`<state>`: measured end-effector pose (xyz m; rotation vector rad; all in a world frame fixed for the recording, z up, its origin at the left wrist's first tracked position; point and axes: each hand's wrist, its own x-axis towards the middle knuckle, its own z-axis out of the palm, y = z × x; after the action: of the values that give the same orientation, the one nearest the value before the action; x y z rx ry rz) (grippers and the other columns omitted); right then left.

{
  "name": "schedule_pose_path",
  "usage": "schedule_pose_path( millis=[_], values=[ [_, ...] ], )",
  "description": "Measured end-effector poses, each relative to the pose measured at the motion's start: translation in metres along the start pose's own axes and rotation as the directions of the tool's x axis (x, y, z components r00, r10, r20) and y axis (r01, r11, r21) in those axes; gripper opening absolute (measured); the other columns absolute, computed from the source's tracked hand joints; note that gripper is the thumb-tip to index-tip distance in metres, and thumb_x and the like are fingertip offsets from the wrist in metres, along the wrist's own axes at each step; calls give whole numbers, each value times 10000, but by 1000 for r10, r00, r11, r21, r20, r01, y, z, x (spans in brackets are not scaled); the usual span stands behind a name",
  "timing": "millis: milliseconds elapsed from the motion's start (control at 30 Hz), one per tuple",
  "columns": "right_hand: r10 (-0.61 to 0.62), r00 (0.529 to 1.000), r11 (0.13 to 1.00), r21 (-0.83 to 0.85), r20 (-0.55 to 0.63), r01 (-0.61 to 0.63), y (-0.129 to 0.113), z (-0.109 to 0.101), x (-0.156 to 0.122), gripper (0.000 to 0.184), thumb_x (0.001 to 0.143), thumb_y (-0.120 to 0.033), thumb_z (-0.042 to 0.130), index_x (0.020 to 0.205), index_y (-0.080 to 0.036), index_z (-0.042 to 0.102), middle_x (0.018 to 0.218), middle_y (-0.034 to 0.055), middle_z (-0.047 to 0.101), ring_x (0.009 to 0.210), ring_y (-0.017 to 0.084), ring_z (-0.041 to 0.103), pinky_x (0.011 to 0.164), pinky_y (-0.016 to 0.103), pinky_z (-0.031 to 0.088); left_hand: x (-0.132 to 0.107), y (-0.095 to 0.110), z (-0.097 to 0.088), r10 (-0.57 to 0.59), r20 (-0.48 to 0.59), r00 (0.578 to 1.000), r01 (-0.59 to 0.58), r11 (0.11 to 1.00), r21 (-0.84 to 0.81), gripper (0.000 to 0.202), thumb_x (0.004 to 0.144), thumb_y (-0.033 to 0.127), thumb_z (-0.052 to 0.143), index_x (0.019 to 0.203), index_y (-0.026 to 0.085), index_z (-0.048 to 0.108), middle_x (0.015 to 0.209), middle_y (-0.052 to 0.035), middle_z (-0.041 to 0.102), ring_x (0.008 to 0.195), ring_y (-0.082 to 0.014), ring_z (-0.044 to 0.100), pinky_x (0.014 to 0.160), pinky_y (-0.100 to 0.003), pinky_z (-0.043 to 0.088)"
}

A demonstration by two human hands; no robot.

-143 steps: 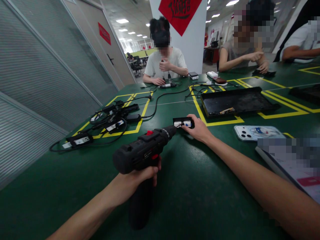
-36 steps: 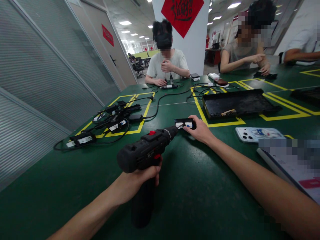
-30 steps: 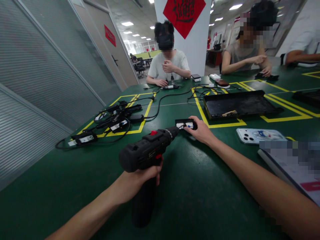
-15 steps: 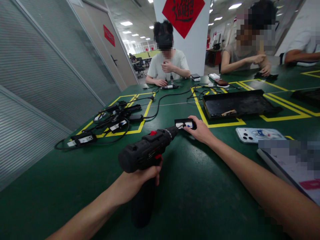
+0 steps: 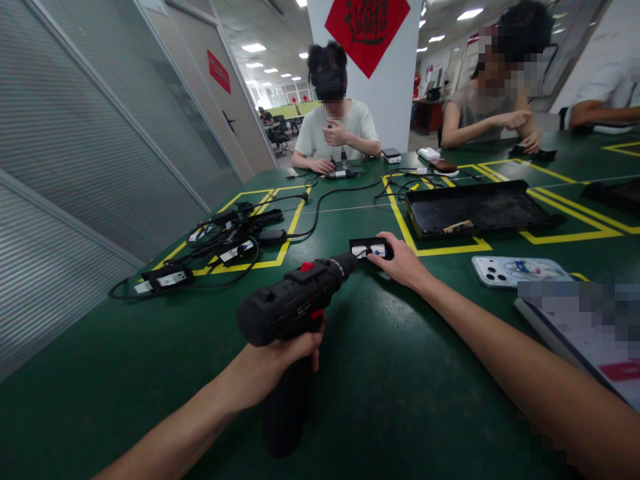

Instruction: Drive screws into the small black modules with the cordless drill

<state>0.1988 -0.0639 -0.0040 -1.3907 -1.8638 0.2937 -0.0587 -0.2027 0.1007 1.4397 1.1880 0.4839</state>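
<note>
My left hand is wrapped around the grip of a black cordless drill with red switches. The drill points forward and to the right, its chuck and thin bit reaching the face of a small black box with a white label. Whether the bit is touching the box or sunk into it, I cannot tell. On the box's right end, my right hand is closed, thumb in front and fingers behind, steadying it on the green table. No cord shows on this box.
Black power adapters and cables lie heaped at the left within yellow tape. A black tray sits at the right, nearer than loose cables. A phone lies by my right forearm. Co-workers sit across the table.
</note>
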Motion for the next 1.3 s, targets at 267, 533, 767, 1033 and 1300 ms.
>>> schedule_pose_path(
  millis=[267,533,767,1033,1300],
  values=[
    [6,1000,1000,-7,2,-6,-2,-1,-1,485,786,-486,574,1189,-230,488,961,85,636,860,256,569,761,380,449,0,-1,0,-19,-7,1000,19,1000,-14,189,803,292,530,916,142,549,751,-19,567,678,-151,563,692,-314,461],
    [6,1000,1000,-15,2,-6,-2,-1,-1,486,793,-479,568,1201,-229,482,978,90,632,865,258,566,758,375,444,0,-2,-1,-21,-8,1000,21,1000,-3,200,810,299,520,933,147,559,748,-19,577,675,-150,564,693,-311,458],
    [4,1000,1000,-15,1,-4,-3,-2,-1,483,791,-484,569,1190,-225,488,970,89,632,866,258,564,762,377,445,0,-5,1,-18,-34,999,18,1000,-10,221,799,303,526,942,142,576,756,-25,586,669,-149,559,695,-316,452],
    [13,1000,1000,-14,0,-13,-1,0,0,492,785,-482,576,1199,-233,484,974,89,632,872,260,566,766,387,446,1,-8,-2,-12,-8,1000,12,1000,-12,228,811,317,533,964,150,564,749,-21,581,683,-153,560,702,-317,448],
    [7,1000,1000,-26,-4,-8,-2,0,-1,499,787,-490,569,1203,-228,482,979,94,632,866,263,564,766,385,446,0,-10,-1,-6,-17,1000,5,999,-37,220,818,308,533,985,167,555,797,-16,582,680,-142,569,707,-311,452]
  ],
)
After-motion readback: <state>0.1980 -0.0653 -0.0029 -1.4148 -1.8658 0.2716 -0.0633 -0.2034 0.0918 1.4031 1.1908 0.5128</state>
